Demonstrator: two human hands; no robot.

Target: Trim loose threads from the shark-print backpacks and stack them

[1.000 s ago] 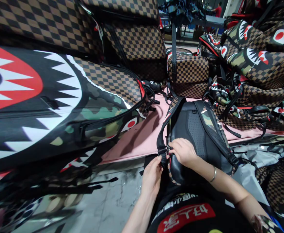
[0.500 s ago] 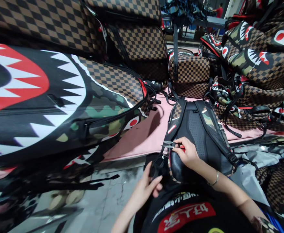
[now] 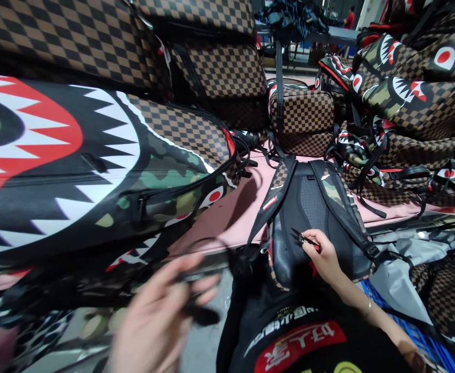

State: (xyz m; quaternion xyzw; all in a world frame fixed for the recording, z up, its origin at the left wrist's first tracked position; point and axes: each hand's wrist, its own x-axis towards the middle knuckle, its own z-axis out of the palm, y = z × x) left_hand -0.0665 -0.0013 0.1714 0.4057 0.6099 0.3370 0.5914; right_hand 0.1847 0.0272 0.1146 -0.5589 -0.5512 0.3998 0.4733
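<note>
A black backpack (image 3: 309, 207) lies back-panel up in front of me, with padded shoulder straps and checkered and camouflage trim. My right hand (image 3: 324, 255) is closed around small thread snips (image 3: 303, 238), whose dark blades point left over the back panel. Out to the left of the bag, my left hand (image 3: 165, 305) is smeared by motion. Its fingers are curled around a black strap (image 3: 201, 313), with the end hanging below them. A thin dark line arcs from that hand towards the bag's lower left corner.
Checkered bags with shark-mouth prints (image 3: 181, 140) are stacked at the left, and more bags (image 3: 414, 103) pile up at the right. A pink surface (image 3: 219, 217) lies under the backpack. Grey fabric (image 3: 398, 264) and a blue crate (image 3: 417, 331) are at lower right. A person (image 3: 350, 19) is far back.
My left hand has swung left and nearer the camera, drawing the strap away from the bag. My right hand has shifted right and slightly down with the snips, now over the back panel.
</note>
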